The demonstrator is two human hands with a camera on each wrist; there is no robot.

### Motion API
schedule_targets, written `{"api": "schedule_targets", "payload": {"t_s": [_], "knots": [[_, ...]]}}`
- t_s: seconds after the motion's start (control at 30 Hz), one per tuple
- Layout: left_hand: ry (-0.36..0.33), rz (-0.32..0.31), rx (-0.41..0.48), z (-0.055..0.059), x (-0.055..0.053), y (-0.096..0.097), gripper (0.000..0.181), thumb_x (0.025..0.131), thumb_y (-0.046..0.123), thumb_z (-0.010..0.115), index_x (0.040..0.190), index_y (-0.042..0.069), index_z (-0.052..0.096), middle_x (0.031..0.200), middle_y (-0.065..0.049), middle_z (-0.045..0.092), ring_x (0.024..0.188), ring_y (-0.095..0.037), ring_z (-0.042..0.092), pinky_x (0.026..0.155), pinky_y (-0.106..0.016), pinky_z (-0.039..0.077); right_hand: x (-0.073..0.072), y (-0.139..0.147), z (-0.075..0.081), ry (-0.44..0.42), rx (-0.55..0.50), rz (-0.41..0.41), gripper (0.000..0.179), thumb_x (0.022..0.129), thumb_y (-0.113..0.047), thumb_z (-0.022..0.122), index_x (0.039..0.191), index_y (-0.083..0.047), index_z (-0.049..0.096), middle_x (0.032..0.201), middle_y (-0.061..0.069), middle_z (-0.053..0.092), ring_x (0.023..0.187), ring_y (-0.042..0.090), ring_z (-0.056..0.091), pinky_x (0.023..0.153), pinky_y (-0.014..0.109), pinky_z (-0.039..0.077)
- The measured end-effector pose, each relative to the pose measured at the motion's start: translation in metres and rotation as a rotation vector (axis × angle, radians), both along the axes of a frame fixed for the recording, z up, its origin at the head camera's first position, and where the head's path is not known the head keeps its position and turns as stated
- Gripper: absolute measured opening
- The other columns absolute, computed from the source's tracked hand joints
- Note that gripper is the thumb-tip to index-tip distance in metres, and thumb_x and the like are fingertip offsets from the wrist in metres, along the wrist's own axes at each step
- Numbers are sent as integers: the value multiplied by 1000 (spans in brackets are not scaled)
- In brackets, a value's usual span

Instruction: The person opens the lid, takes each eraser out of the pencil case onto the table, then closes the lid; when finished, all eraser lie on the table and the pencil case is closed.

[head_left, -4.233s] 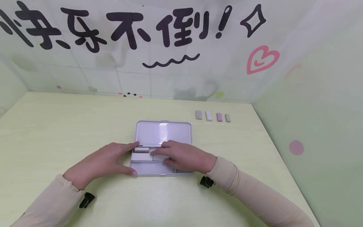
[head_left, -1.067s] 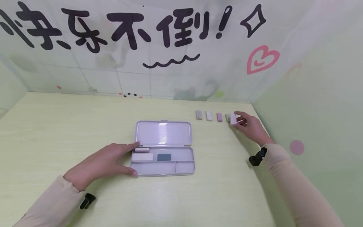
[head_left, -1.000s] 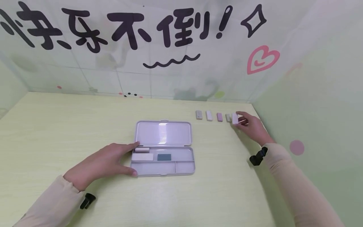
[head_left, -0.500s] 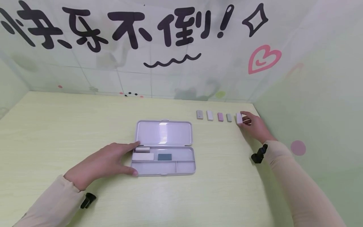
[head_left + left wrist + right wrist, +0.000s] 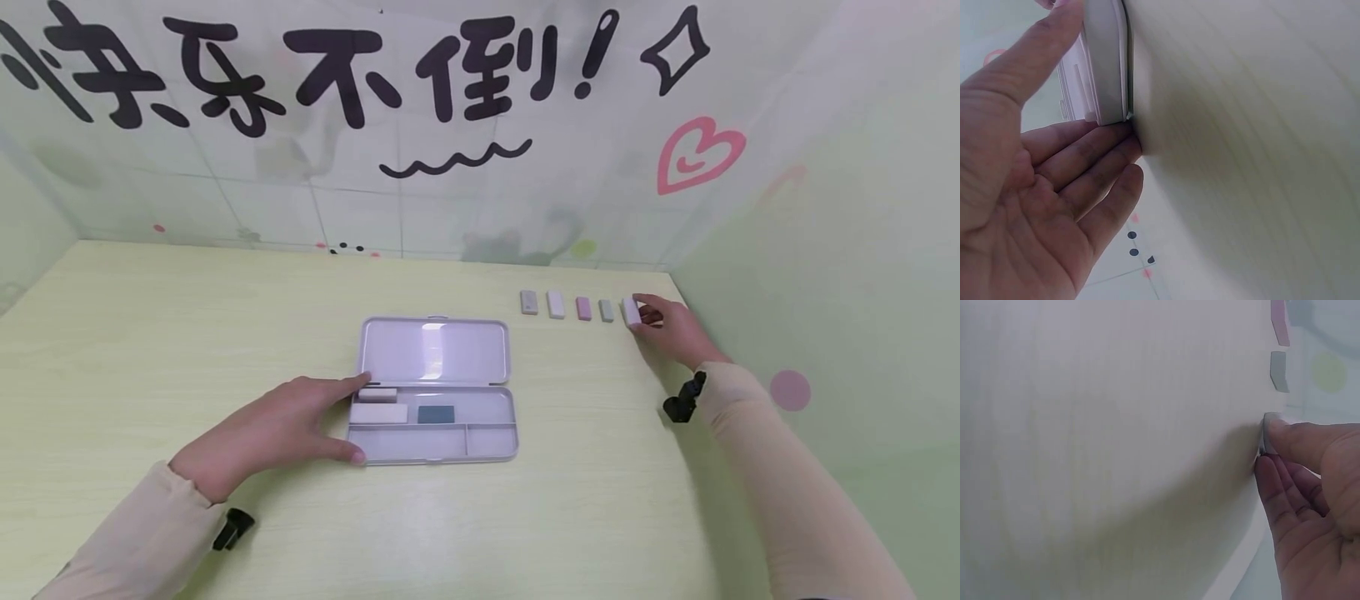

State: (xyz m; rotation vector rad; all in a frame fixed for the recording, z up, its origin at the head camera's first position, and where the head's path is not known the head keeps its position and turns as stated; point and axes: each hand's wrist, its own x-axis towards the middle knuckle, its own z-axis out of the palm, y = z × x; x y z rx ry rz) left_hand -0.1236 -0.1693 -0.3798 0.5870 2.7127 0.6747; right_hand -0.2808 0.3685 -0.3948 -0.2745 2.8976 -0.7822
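Observation:
A lavender pencil case [image 5: 435, 351] lies with its lid flipped back. My left hand [image 5: 279, 427] rests at its left end, thumb at the front corner and forefinger at the hinge side. In the left wrist view, the fingers of this hand [image 5: 1054, 181] stretch nearly straight against the corner of the case [image 5: 1107, 69]. Between thumb and fingers my right hand [image 5: 678, 331] pinches a white eraser [image 5: 630, 312] at the right end of a row. The right wrist view has this eraser [image 5: 1265, 432] partly hidden by the thumb.
Left of the held eraser are a small grey eraser [image 5: 606, 311], a pink eraser [image 5: 583, 308], a white eraser [image 5: 555, 304] and a grey eraser [image 5: 528, 302]. Inside the case lie a dark teal block [image 5: 436, 414] and two pale blocks, one larger [image 5: 378, 413]. A wall [image 5: 840, 333] rises at right.
My right hand has left the case and carried a white eraser to the row's right end, lowering it beside the small grey one. The teal block now shows. My left hand has stayed put.

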Motion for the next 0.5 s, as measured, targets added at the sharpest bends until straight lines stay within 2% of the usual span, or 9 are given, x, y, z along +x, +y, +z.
{"api": "schedule_targets", "payload": {"t_s": [0.33,0.43,0.5], "knots": [[-3,-1,11,-1,0,0,107,75,56,89,156,2,47,150,-18,62,136,-39,61,111,-59,51,-5,-2,7,-72,77,18,59,106,-11,59,156,12,37,141,40,55,130,54,56,112,64,48],[-4,-1,11,-2,0,0,107,75,56,89,157,2,46,150,-18,61,137,-40,60,111,-59,51,-6,-3,8,-60,75,45,57,105,-10,59,152,16,39,136,42,55,128,56,56,110,65,49],[-2,1,10,-2,0,0,107,75,57,89,157,2,46,151,-18,61,137,-40,60,111,-60,51,-7,-4,7,-30,73,61,55,104,-9,59,148,17,43,130,42,56,122,56,59,105,61,53]]}}
